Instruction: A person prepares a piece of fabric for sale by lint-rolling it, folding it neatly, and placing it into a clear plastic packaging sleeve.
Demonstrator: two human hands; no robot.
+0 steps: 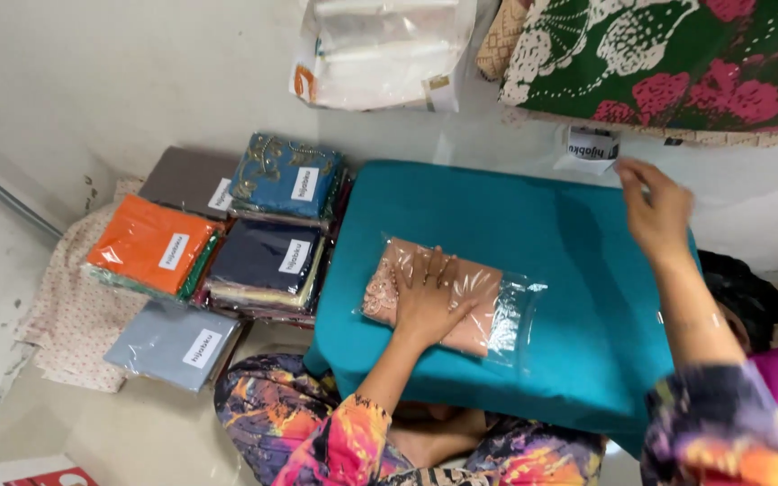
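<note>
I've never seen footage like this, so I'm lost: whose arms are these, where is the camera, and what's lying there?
There is one picture, from a camera worn on a person's head, looking down at their own bare hands. The left hand lies flat on a clear bag holding pink cloth, on a teal cushion across their lap. The right hand reaches toward a small label on the floor; whether it grips anything is unclear. To the left lie stacks of bagged cloths in orange, blue, navy, grey and brown.

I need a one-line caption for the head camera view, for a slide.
Left hand presses a bagged pink cloth on a teal cushion; right hand reaches toward a small label.
</note>
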